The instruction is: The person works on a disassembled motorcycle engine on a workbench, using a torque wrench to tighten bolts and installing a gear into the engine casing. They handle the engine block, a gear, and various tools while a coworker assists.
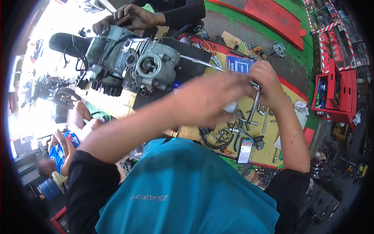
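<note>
Your right hand [269, 84] is curled closed, gripping a metal bar [255, 103] near its upper end, over the desk [261, 157]. Your left hand [212, 99] blurs just beside it; cannot tell that grip's state. Engine [134, 62] farther left.

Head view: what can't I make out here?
All in the head view:
Left hand: motion blur leaves its grip unclear.
Metal rod: its right end disappears behind the left hand.
Co-worker's sleeve: cut off by the upper edge.
Phone-like item: its markings are too small to read.
</note>
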A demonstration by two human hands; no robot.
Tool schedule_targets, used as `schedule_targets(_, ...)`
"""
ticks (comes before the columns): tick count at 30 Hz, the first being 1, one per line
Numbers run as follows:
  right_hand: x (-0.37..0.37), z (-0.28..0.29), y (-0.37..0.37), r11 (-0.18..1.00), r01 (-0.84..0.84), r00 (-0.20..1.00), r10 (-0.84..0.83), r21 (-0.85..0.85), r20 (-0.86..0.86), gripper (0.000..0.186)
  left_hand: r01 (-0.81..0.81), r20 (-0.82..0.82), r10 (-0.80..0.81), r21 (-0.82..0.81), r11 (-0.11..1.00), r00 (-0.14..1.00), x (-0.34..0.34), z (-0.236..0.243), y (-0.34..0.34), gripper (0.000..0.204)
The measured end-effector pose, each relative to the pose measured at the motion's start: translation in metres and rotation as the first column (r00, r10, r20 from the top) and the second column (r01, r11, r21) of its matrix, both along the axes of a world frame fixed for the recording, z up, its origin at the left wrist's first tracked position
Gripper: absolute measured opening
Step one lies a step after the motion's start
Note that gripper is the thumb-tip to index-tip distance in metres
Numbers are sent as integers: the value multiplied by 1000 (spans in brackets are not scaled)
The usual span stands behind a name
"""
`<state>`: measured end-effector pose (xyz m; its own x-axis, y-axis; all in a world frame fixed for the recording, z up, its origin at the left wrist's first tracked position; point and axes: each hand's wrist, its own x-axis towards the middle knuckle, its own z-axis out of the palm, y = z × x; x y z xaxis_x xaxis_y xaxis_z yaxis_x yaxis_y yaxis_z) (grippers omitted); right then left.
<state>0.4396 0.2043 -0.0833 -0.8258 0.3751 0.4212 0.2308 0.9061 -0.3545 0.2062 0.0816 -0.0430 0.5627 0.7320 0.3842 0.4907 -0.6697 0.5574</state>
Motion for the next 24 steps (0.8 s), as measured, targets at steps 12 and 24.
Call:
schedule_targets(12, -7, -14, 12, 1000, 8, 1000, -8, -7, -20, 32, -28, 475, -99, 253, 967, 874, 96, -127, -11, 103)
schedule_targets(24, -1, -41, -5, 918, 86, 990, -122, -387, -71, 51, -284, 530, 157, 166, 944, 833, 119, -81, 9, 68)
